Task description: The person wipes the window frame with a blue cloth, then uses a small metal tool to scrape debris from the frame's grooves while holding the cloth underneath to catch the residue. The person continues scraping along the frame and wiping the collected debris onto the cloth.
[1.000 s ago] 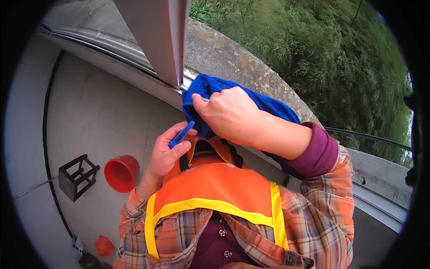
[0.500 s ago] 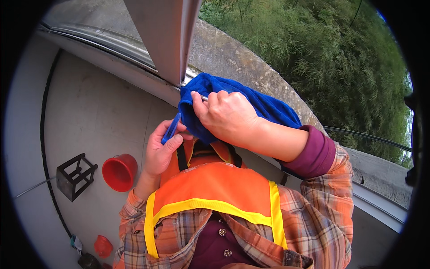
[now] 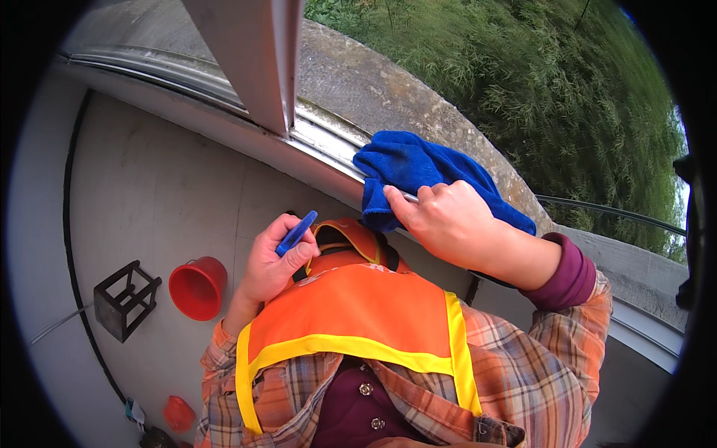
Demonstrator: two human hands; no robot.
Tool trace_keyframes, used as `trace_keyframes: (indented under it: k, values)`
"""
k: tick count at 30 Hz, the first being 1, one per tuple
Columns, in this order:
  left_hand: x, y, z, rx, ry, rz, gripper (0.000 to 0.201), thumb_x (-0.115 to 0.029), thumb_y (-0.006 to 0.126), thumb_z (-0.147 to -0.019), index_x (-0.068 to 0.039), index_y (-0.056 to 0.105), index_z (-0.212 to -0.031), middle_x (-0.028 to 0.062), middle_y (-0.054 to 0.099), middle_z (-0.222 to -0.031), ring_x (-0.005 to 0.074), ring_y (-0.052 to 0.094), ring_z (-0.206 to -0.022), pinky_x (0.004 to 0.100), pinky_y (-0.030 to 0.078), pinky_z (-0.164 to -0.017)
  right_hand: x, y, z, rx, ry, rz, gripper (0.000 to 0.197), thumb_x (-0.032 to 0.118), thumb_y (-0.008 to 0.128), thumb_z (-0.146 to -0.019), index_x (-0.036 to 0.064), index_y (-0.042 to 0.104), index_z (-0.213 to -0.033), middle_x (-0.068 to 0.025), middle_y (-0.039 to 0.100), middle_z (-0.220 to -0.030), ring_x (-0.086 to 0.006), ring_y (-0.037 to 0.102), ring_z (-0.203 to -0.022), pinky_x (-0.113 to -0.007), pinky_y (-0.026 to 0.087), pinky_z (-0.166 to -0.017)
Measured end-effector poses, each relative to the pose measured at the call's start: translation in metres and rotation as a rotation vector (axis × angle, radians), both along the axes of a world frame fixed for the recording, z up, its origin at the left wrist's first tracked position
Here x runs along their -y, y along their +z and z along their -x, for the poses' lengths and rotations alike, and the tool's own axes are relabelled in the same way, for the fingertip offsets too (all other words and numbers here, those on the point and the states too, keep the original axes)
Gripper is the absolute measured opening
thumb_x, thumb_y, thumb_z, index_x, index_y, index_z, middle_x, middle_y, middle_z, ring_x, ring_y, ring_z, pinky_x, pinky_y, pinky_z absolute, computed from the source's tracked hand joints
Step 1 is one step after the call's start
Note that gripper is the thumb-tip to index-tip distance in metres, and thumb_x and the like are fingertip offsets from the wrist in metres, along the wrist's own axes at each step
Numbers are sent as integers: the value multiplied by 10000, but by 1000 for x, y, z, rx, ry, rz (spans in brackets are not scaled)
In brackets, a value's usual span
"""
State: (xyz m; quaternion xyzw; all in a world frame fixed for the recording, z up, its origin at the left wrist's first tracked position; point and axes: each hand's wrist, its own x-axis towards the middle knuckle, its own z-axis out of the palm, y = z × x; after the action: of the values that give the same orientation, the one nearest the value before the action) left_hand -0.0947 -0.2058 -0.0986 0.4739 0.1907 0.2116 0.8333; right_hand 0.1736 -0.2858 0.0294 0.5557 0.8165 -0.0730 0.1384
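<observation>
My right hand (image 3: pixel 452 213) is closed over a blue cloth (image 3: pixel 407 158), which is bunched on the window track (image 3: pixel 328 142) and trails to the right behind my wrist. Under the extended index finger shows a short bit of a thin silvery piece (image 3: pixel 409 197); the rest of it is hidden. In my left hand (image 3: pixel 270 257), between thumb and fingers, is a slim blue plastic tool (image 3: pixel 296 234) pointing up and to the right. The left hand is held in front of my orange apron (image 3: pixel 351 310), apart from the track and the cloth.
A window frame post (image 3: pixel 258 67) rises left of the cloth. Beyond the track lies a weathered concrete ledge (image 3: pixel 388 78), with green foliage (image 3: pixel 523 97) outside. On the floor at left stand a red bucket (image 3: pixel 198 287) and a dark stool frame (image 3: pixel 127 302); a red object (image 3: pixel 179 413) lies nearer.
My right hand and the blue cloth have moved right along the track, away from the post, baring shiny metal there. The left hand keeps the blue tool, now tilted further right.
</observation>
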Motion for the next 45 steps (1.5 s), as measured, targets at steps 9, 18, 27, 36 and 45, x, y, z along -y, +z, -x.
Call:
trace_keyframes:
  k: [9,18,27,36,45]
  values:
    - [12,16,-28,-121,139,-95,308,-175,626,-983,-44,454,-1203,1,531,-998,47,481,-835,197,405,-754,35,-6,-26,-190,-207,21,408,142,618,-821,86,642,-1224,-72,614,-684,-260,642,-612,-385,485,-505]
    - [14,27,-42,-299,273,-138,269,-40,705,-901,-48,501,-1077,-28,509,-854,26,457,-744,166,402,-666,44,-47,-32,-601,-470,-151,217,148,594,-883,120,670,-1084,-103,680,-738,-313,675,-683,-435,525,-562]
    - [27,28,-104,-481,351,-1156,422,-117,868,-719,-45,457,-776,104,505,-737,301,526,-621,370,452,-567,7,-51,-17,-490,-371,-106,147,229,639,-878,144,685,-989,-86,678,-710,-281,693,-672,-397,529,-549]
    - [-30,69,-111,-797,419,-1105,172,63,641,-823,-27,494,-822,92,572,-808,221,526,-683,308,448,-623,20,-18,-70,-781,-406,-114,193,154,624,-919,69,702,-1073,-153,707,-871,-347,679,-764,-418,533,-678]
    - [-8,68,-123,-453,-70,-1652,164,-96,697,-857,-63,537,-867,61,678,-924,276,565,-941,390,385,-873,118,5,-106,-687,-614,41,139,104,633,-904,68,707,-1015,-125,665,-728,-292,653,-635,-349,490,-576]
